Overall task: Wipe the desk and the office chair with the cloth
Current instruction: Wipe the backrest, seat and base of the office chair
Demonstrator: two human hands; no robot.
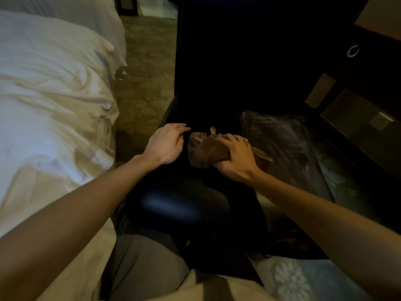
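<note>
right hand (235,158) grips cloth (205,152) (partly hidden); chair (173,205) murky.

One chair (217,61), one cloth (204,153), one bed (43,83), one table (373,70) with one ring pull (353,50), and two grips: left grip (166,145), right grip (237,158).
</note>
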